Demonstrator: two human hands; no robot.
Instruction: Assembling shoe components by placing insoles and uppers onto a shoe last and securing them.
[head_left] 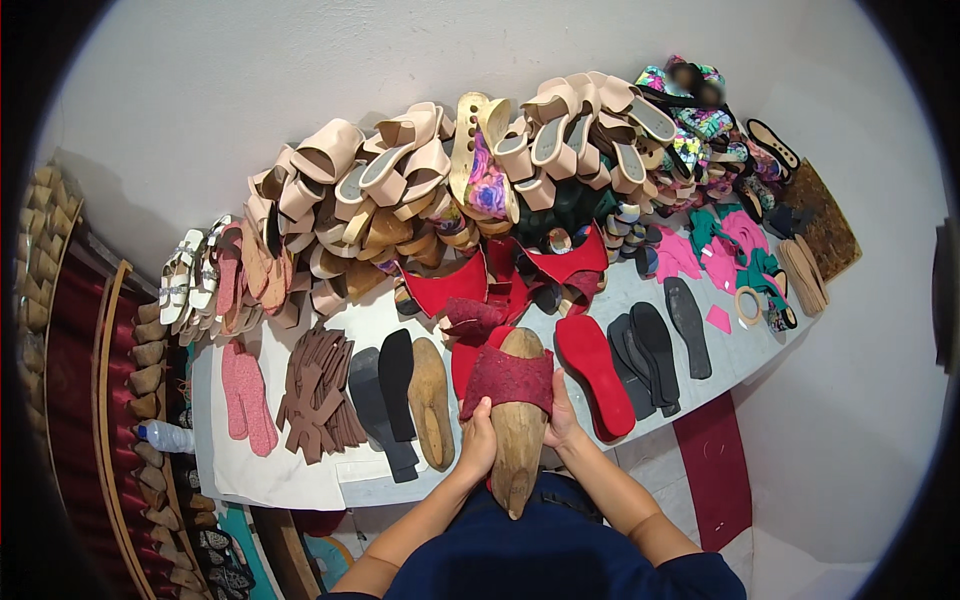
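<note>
A wooden shoe last [518, 440] stands on end in front of me, toe up, with a dark red textured strap [508, 380] stretched across its upper part. My left hand [477, 438] grips the last's left side and pinches the strap's left edge. On the other side, my right hand [560, 415] holds the last and the strap's right edge. Both forearms come up from the lower edge over my dark blue clothing.
The white worktable [300, 470] carries red soles [597, 375], black soles [645, 355], a second wooden last [430, 400], brown cut pieces [315, 390] and pink pieces [247, 395]. Beige sandals [400, 160] are heaped against the wall. Wooden lasts [148, 380] line the left.
</note>
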